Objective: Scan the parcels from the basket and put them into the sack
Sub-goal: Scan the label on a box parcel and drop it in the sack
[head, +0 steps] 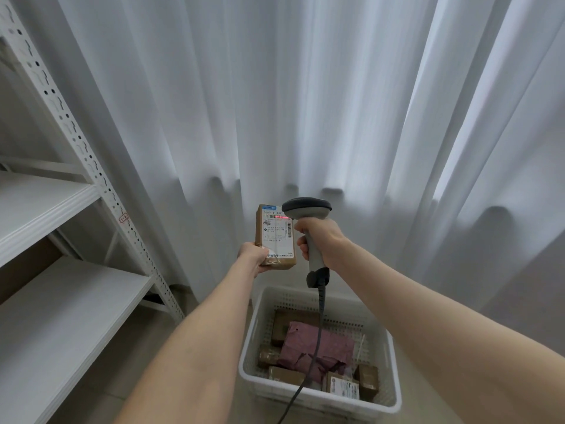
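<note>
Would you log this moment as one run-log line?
step: scanning | left hand: holds parcel | right hand: grips scanner, red line on label | basket: parcels left | sack: unseen

Soft daylight through white curtain, brightest at right, mild wide-angle bowing at edges, forearms slightly soft
</note>
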A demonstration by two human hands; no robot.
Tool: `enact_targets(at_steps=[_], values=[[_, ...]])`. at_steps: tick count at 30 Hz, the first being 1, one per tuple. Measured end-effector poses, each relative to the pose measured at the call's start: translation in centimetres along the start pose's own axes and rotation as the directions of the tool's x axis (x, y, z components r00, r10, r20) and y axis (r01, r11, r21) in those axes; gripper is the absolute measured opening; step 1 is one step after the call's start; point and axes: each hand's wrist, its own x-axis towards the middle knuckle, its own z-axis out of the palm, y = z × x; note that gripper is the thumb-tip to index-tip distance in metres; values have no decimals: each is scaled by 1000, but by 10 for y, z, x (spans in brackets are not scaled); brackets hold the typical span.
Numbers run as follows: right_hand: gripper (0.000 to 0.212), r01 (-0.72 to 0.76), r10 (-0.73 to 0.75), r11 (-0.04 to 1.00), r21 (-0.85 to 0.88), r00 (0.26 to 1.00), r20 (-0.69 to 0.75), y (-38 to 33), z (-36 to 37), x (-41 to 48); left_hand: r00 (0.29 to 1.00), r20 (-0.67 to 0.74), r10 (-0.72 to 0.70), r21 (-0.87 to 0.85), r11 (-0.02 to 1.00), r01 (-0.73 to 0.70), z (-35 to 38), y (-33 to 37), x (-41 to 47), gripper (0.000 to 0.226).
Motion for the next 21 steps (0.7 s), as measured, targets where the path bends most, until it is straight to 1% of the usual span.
enact_targets(at_steps=[12,17,19,21], values=[[4,-3,3,1000,-9,1000,-28,4,5,-3,1000,23,-8,13,1000,7,-7,-7,5,11],[17,-11,11,1000,15,1000,-17,15,10,-1,999,26,-31,48,998,30,-17,-15,-1,12],[18,-27,28,998,55,999,-19,23,12,-2,1000,11,-29,138,990,27,-27,-22,-7,19],[13,-49,52,992,119,998,-19,31,16,-3,1000,-21,-18,216,976,22,-41,-29,-12,33]])
